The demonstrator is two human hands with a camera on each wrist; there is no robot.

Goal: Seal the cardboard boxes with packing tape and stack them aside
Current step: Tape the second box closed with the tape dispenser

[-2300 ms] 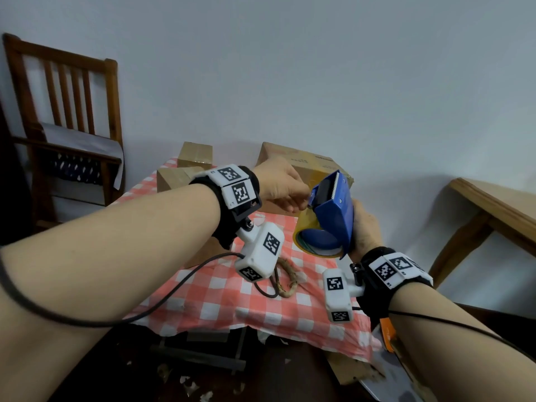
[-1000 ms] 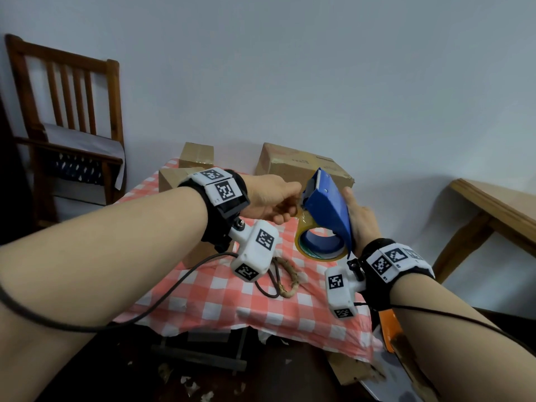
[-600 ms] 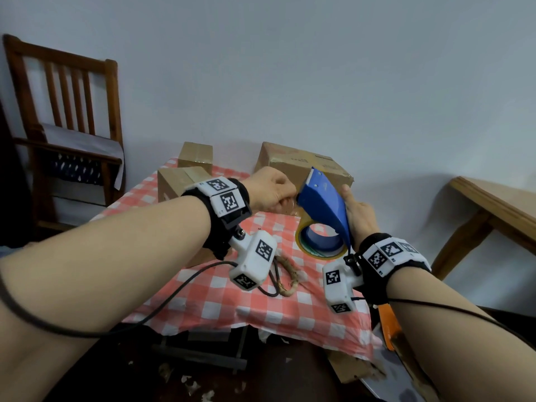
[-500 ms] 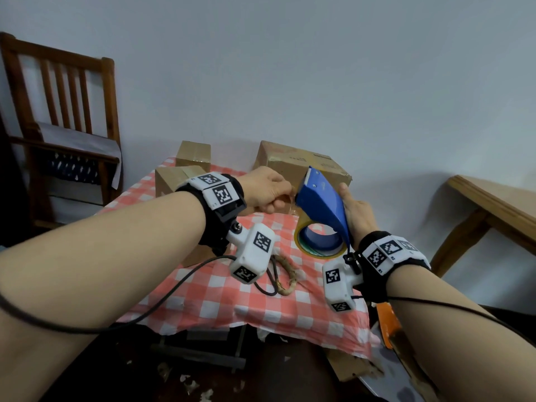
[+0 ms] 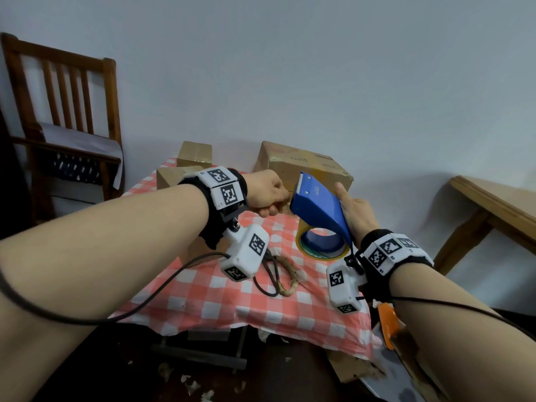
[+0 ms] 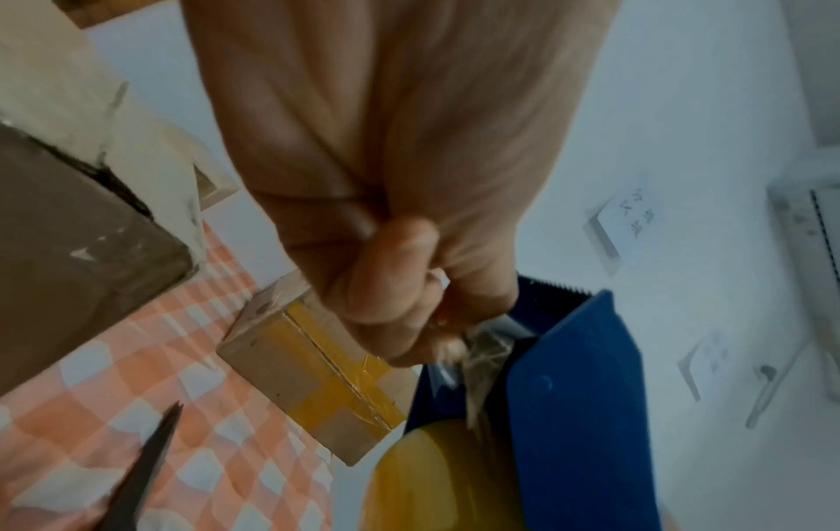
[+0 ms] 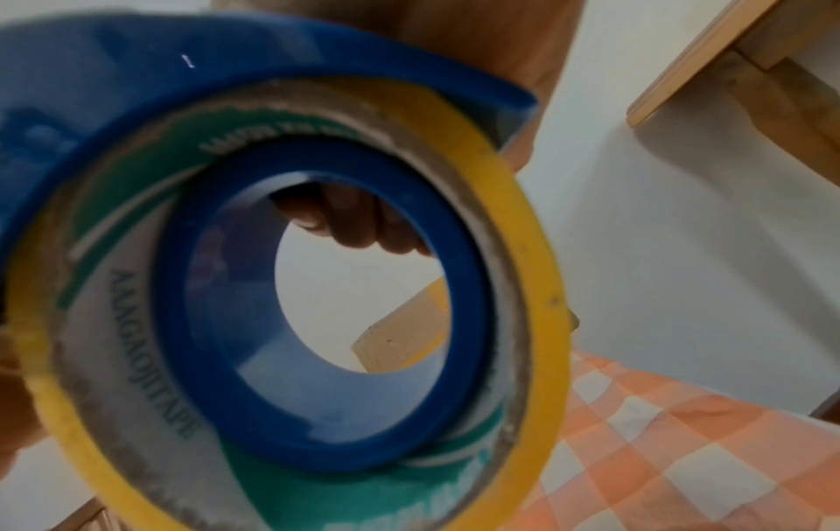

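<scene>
**Freeing the tape end, with boxes waiting**

You are holding the blue tape dispenser [image 5: 317, 211] up over the checked tablecloth [image 5: 203, 297], with your right hand [image 5: 355, 211] wrapped around its far side; only a raised fingertip and the back of the hand are showing from the head view, and curled fingers are showing through the roll's core from the right wrist. Your left hand [image 5: 265, 195] is closing thumb against fingers on the crumpled tape end [image 6: 472, 350], just below the dispenser's serrated blade.

The task is looking only partly done, as far as these views are showing. The small box [image 6: 313, 373] at the far side of the table is already wearing yellow tape in a cross over its seams. The large box [image 5: 301, 168] at the far right is lying shut, but you cannot tell from here whether tape is on it. Two more small boxes [image 5: 193, 155] are sitting at the far left, one behind the other rather than stacked. Sealing and stacking are therefore probably still ahead of you.

The yellow tape roll [image 7: 291, 287] is sitting snugly on the blue hub, thinly wound, with a green and white printed core. The loose end is looking wrinkled and stuck to itself, so it is likely needing to be pulled out flat before you are laying it on a box.
</scene>
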